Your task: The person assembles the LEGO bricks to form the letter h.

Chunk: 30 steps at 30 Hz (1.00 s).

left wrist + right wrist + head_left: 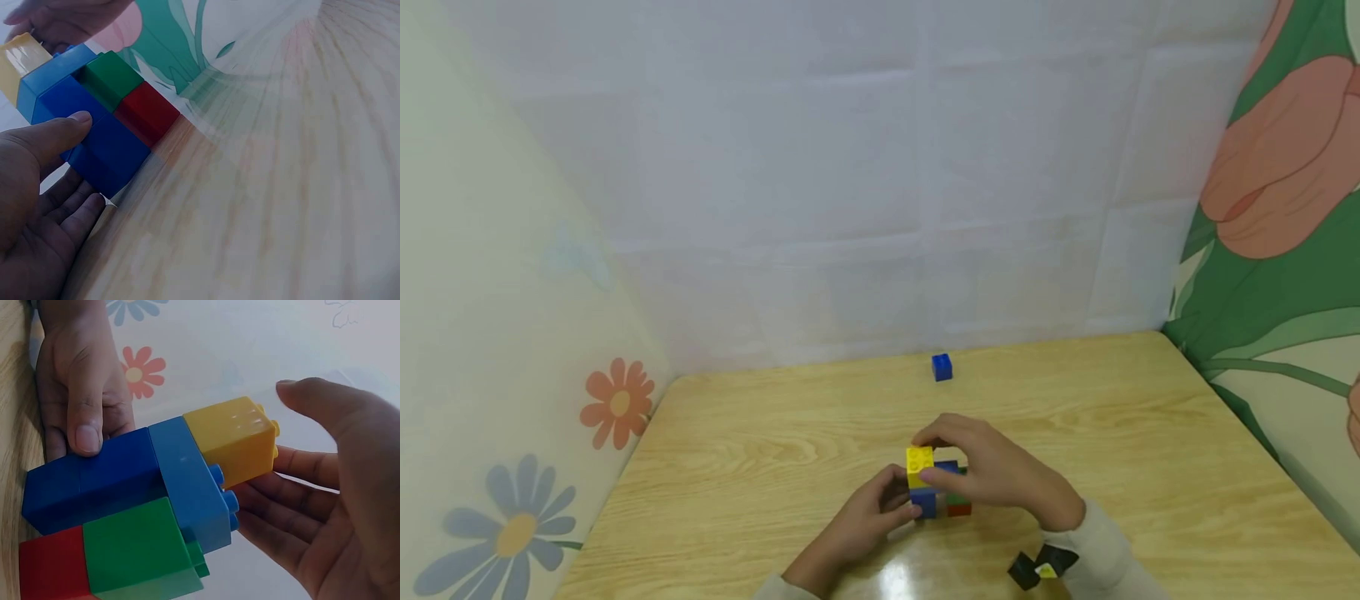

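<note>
Two dark blue bricks (pixel 125 459) are stacked on the table, with a longer lighter blue brick (pixel 192 484) across their top. A yellow brick (pixel 228 437) sits on one end of the lighter blue one, studs outward. Beside this stack stands a green brick (pixel 134 540) on a red brick (pixel 53 562). My left hand (pixel 865 521) holds the dark blue bricks between thumb and fingers, low on the stack. Around the yellow brick is my right hand (pixel 1000 467), its fingers behind the brick and its thumb apart from it in the right wrist view.
A single blue brick (pixel 942 367) lies near the back edge of the wooden table (pixel 760 433). Behind the table hangs a white cloth (pixel 775 167), and flower-patterned sheets flank both sides. A black device (pixel 1041 567) is by the right wrist.
</note>
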### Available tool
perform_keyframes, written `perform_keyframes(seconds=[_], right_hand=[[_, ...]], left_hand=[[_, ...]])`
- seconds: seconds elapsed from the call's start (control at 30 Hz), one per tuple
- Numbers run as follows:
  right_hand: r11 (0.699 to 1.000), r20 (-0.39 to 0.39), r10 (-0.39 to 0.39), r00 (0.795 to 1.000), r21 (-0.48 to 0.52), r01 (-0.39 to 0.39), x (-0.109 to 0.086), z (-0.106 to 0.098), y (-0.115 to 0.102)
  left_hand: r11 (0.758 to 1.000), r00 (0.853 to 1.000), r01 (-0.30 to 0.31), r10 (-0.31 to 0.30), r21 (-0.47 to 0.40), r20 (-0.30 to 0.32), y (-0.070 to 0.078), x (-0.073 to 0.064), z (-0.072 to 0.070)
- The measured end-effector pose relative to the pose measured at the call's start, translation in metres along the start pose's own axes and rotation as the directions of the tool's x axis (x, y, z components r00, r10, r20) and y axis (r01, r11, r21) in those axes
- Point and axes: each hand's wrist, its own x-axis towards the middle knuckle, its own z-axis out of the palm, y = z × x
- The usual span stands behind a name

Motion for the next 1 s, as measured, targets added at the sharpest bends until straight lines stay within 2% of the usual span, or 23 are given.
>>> perform_keyframes(seconds=[0.17, 0.37, 0.57, 0.83, 1.0], right_hand=[[0.999, -0.084, -0.045, 0.995, -0.010, 0.044, -0.001, -0.006, 0.005], [1.000, -0.190, -0.019, 0.982, -0.005, 0.019, -0.003, -0.015, 0.014], [0.999, -0.293, 0.000, 0.956, 0.046, 0.015, -0.003, -0.018, 0.025], [0.995, -0.425, 0.066, 0.903, 0.099, -0.026, -0.004, -0.010, 0.047], [0.979, -0.423, 0.159, 0.892, 0.182, -0.088, -0.004, -0.008, 0.043]], left_hand=[[1.000, 1.000, 0.003, -0.003, 0.001, -0.003, 0.000, 0.000, 0.001], [0.999, 0.999, 0.036, -0.037, -0.005, -0.023, 0.001, 0.001, 0.002], [0.999, 0.999, 0.049, -0.050, -0.012, -0.022, 0.003, 0.000, 0.002], [0.999, 0.999, 0.050, -0.050, 0.003, -0.021, 0.003, 0.000, 0.002], [0.999, 0.999, 0.048, -0.048, -0.003, -0.018, 0.002, 0.000, 0.002]])
